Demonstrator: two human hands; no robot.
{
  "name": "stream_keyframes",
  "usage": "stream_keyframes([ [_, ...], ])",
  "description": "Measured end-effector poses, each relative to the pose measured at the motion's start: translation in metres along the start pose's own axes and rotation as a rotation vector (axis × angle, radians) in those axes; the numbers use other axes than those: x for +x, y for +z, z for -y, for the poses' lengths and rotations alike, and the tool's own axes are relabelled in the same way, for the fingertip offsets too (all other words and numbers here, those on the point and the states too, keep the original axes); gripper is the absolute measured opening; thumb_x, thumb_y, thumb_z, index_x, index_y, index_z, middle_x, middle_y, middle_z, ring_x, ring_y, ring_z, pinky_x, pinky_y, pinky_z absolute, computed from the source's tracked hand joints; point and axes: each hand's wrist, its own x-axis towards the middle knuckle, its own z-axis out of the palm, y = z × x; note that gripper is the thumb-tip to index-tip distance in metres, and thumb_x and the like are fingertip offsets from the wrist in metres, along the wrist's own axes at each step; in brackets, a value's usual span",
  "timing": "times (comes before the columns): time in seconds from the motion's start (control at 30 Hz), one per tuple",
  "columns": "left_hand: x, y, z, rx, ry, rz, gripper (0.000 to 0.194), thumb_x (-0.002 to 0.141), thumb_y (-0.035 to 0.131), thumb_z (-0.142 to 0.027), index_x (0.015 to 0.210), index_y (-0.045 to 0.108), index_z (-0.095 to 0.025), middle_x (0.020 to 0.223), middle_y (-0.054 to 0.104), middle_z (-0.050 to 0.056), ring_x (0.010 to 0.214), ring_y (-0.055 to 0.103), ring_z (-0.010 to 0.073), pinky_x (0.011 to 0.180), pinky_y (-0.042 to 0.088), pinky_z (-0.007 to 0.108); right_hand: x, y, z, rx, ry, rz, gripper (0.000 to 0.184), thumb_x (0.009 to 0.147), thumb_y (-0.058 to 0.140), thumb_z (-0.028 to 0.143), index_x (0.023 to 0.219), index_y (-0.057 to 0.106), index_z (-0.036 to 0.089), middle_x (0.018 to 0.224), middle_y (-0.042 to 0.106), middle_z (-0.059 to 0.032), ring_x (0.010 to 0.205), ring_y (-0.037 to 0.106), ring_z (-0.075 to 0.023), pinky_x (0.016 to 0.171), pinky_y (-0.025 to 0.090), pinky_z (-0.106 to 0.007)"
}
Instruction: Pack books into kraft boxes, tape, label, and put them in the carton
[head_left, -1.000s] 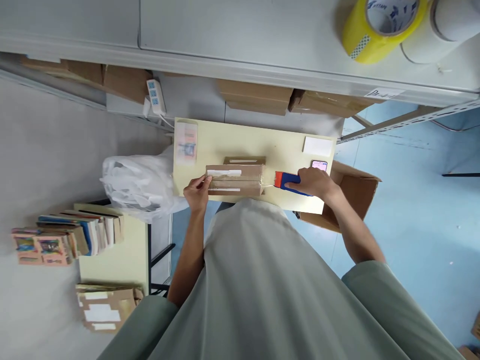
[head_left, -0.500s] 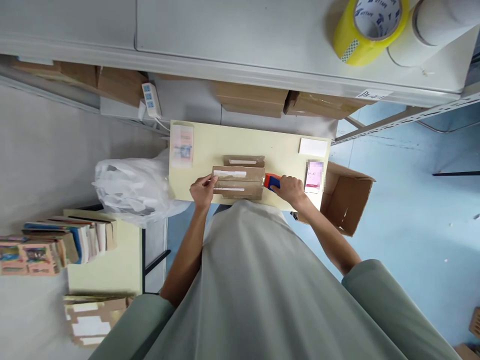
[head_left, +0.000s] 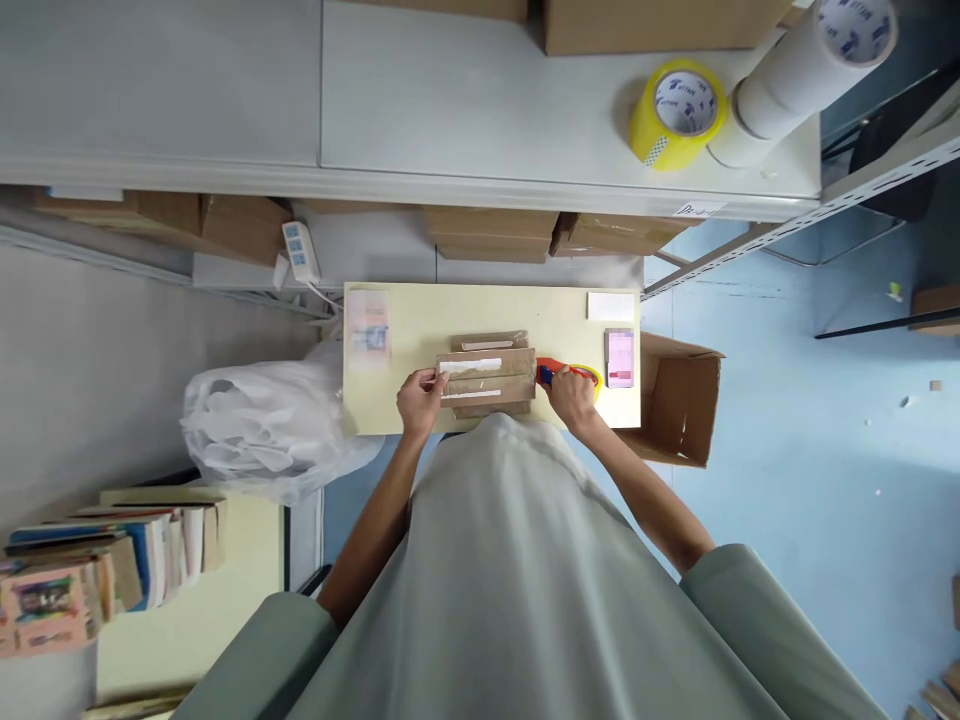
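A flat brown cardboard package (head_left: 487,378) with white strips lies over another piece of cardboard (head_left: 491,341) on the pale yellow table (head_left: 420,320). At its left end my left hand (head_left: 420,402) pinches the edge, thumb on top. My right hand (head_left: 571,396) is wrapped round a red and blue tape dispenser (head_left: 550,368), whose front meets the package's right end. A yellow tape roll (head_left: 595,378) shows behind that hand. To the right lie a phone (head_left: 619,358) and a white card (head_left: 610,306).
An open cardboard box (head_left: 681,400) stands right of the table, a white plastic bag (head_left: 262,420) left of it. Beyond is a grey shelf (head_left: 472,120) with a yellow tape roll (head_left: 677,113) and white rolls (head_left: 795,80). Books (head_left: 150,550) stand at lower left.
The view has shifted, showing more of the shelf top. The tape dispenser has turned in my right hand, and its yellow roll now shows. My left hand keeps its hold on the package.
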Motion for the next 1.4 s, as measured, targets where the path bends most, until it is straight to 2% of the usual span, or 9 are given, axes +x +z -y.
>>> stream_keyframes([
  [0.13, 0.003, -0.006, -0.006, -0.006, 0.024, 0.059, 0.029, 0.089, 0.076, -0.04, 0.111, 0.074, -0.021, 0.119, 0.08, 0.012, 0.103, 0.078, 0.0283, 0.1, 0.059, 0.041, -0.006, 0.006, 0.002, 0.02, 0.071, -0.009, 0.045, 0.115, 0.054, 0.041, 0.13, 0.066, 0.001, 0.105, 0.079, -0.0296, 0.105, 0.081, -0.0358, 0.082, 0.054, -0.037],
  [0.27, 0.012, -0.017, -0.032, -0.008, 0.223, -0.016, 0.04, 0.089, 0.075, -0.028, 0.127, 0.071, -0.018, 0.138, 0.071, 0.019, 0.129, 0.07, 0.0335, 0.117, 0.053, 0.047, -0.023, -0.02, -0.008, 0.022, 0.16, -0.095, 0.046, 0.115, 0.056, 0.048, 0.128, 0.066, 0.005, 0.105, 0.081, -0.0259, 0.104, 0.082, -0.0327, 0.079, 0.053, -0.032],
  [0.43, 0.022, -0.038, -0.12, -0.129, 0.661, -0.017, 0.029, 0.101, 0.064, -0.027, 0.128, 0.074, -0.023, 0.133, 0.076, 0.012, 0.131, 0.069, 0.0293, 0.12, 0.051, 0.046, -0.047, -0.1, -0.011, 0.07, 0.167, -0.33, 0.053, 0.114, 0.053, 0.058, 0.128, 0.064, 0.009, 0.111, 0.081, -0.0251, 0.105, 0.082, -0.0334, 0.08, 0.053, -0.033],
  [0.63, 0.031, -0.072, -0.245, -0.207, 1.045, -0.099, 0.023, 0.108, 0.063, -0.031, 0.123, 0.079, -0.023, 0.123, 0.079, 0.009, 0.121, 0.071, 0.0263, 0.114, 0.054, 0.044, -0.045, -0.213, 0.023, 0.113, 0.057, -0.614, 0.062, 0.114, 0.046, 0.067, 0.139, 0.057, 0.013, 0.115, 0.081, -0.0232, 0.111, 0.079, -0.0385, 0.085, 0.052, -0.036],
  [0.8, 0.048, -0.099, -0.289, -0.185, 1.13, -0.188, 0.024, 0.109, 0.06, -0.029, 0.122, 0.079, -0.023, 0.124, 0.079, 0.009, 0.121, 0.07, 0.026, 0.114, 0.053, 0.042, -0.007, -0.272, 0.053, 0.058, -0.089, -0.746, 0.061, 0.115, 0.041, 0.064, 0.141, 0.057, 0.01, 0.121, 0.08, -0.0261, 0.115, 0.077, -0.0386, 0.095, 0.051, -0.038],
  [1.0, 0.05, -0.119, -0.279, -0.191, 1.131, -0.232, 0.023, 0.108, 0.06, -0.025, 0.12, 0.079, -0.022, 0.12, 0.08, 0.008, 0.117, 0.07, 0.0255, 0.11, 0.055, 0.042, 0.046, -0.288, 0.075, -0.02, -0.243, -0.767, 0.055, 0.116, 0.046, 0.045, 0.143, 0.057, -0.001, 0.125, 0.078, -0.029, 0.115, 0.075, -0.0352, 0.121, 0.035, -0.044],
  [1.17, 0.046, -0.121, -0.249, -0.196, 1.05, -0.208, 0.022, 0.106, 0.061, -0.022, 0.116, 0.08, -0.023, 0.119, 0.081, 0.007, 0.116, 0.071, 0.0253, 0.11, 0.055, 0.042, 0.073, -0.283, 0.08, -0.004, -0.302, -0.807, 0.054, 0.114, 0.048, 0.035, 0.153, 0.052, -0.003, 0.144, 0.068, -0.0308, 0.14, 0.061, -0.0368, 0.133, 0.025, -0.052],
  [1.3, 0.049, -0.11, -0.192, -0.167, 0.904, -0.15, 0.025, 0.105, 0.061, -0.024, 0.123, 0.079, -0.023, 0.124, 0.08, 0.008, 0.122, 0.071, 0.0268, 0.114, 0.055, 0.043, 0.065, -0.256, 0.069, 0.079, -0.294, -0.924, 0.061, 0.116, 0.039, 0.04, 0.166, 0.042, 0.006, 0.168, 0.049, -0.0294, 0.16, 0.041, -0.0402, 0.134, 0.027, -0.063],
  [1.4, 0.047, -0.088, -0.121, -0.163, 0.72, -0.079, 0.032, 0.102, 0.063, -0.026, 0.131, 0.075, -0.022, 0.133, 0.076, 0.011, 0.129, 0.071, 0.0285, 0.117, 0.055, 0.045, 0.039, -0.196, 0.052, 0.163, -0.248, -0.926, 0.067, 0.118, 0.029, 0.046, 0.176, 0.028, 0.013, 0.178, 0.034, -0.0269, 0.167, 0.032, -0.0401, 0.13, 0.035, -0.065],
])
